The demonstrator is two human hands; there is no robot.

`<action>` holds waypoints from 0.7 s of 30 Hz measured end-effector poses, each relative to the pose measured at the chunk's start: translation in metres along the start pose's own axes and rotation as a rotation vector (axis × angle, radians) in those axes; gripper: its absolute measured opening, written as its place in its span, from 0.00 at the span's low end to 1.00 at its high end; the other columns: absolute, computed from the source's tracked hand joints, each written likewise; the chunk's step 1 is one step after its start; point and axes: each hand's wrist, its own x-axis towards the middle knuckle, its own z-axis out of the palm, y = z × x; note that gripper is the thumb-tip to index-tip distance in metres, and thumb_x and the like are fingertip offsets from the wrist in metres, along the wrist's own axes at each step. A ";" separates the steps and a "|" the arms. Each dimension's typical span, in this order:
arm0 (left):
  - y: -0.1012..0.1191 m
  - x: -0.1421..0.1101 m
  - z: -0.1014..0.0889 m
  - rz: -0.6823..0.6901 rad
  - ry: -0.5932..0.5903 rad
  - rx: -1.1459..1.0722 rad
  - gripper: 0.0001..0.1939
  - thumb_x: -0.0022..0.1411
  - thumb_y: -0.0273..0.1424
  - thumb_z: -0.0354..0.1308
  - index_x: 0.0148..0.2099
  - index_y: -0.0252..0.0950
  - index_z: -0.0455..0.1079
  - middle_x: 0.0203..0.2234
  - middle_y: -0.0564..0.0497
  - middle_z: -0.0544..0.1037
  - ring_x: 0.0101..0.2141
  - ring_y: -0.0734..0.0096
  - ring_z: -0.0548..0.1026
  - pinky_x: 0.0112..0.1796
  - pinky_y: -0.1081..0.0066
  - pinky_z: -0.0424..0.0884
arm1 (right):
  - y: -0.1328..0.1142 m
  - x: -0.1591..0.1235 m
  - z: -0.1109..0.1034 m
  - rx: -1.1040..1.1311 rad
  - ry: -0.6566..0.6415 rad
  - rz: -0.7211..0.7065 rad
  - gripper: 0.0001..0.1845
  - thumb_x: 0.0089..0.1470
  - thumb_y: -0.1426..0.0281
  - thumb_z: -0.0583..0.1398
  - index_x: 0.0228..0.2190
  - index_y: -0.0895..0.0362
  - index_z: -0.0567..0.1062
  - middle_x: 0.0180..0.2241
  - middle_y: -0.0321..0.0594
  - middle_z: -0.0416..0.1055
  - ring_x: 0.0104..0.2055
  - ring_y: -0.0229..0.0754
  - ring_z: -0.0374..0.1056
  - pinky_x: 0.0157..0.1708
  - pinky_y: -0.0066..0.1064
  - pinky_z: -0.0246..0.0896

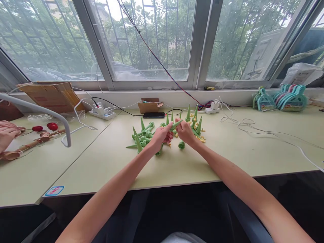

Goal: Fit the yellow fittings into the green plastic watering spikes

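Both my hands meet over a pale green table (pixel 227 152). My left hand (pixel 162 135) is closed around a green cone-shaped spike (pixel 174 125) whose tip points up and right. My right hand (pixel 185 132) is closed too, pinching the same spike from the right. A heap of green spikes (pixel 141 136) lies to the left of my hands. Several more green spikes (pixel 194 121) stand upright to the right, with small yellow parts (pixel 201 138) at their feet. A green ring cap (pixel 181 145) lies below my right hand.
A black phone (pixel 153 115) and a small cardboard box (pixel 150 105) sit behind the spikes, with power strips (pixel 102 113) and white cables (pixel 253 126). Another person's hand (pixel 7 133) is at the far left near wooden toys with red balls (pixel 52 126). Teal plastic items (pixel 291 98) stand at the right.
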 end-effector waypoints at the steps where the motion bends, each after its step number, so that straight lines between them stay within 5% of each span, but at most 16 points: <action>1: 0.000 0.000 0.000 0.001 -0.001 -0.002 0.25 0.57 0.52 0.60 0.24 0.33 0.65 0.16 0.50 0.69 0.16 0.78 0.65 0.19 0.74 0.61 | 0.000 0.000 0.000 0.002 -0.001 0.000 0.19 0.65 0.59 0.45 0.25 0.53 0.58 0.17 0.31 0.56 0.20 0.36 0.50 0.25 0.30 0.47; 21: -0.003 0.002 0.001 -0.032 -0.031 -0.101 0.25 0.55 0.51 0.63 0.24 0.32 0.66 0.16 0.50 0.69 0.15 0.78 0.64 0.18 0.75 0.61 | -0.003 0.000 -0.003 -0.036 0.005 0.003 0.20 0.65 0.57 0.45 0.23 0.53 0.58 0.17 0.31 0.57 0.20 0.36 0.50 0.25 0.31 0.48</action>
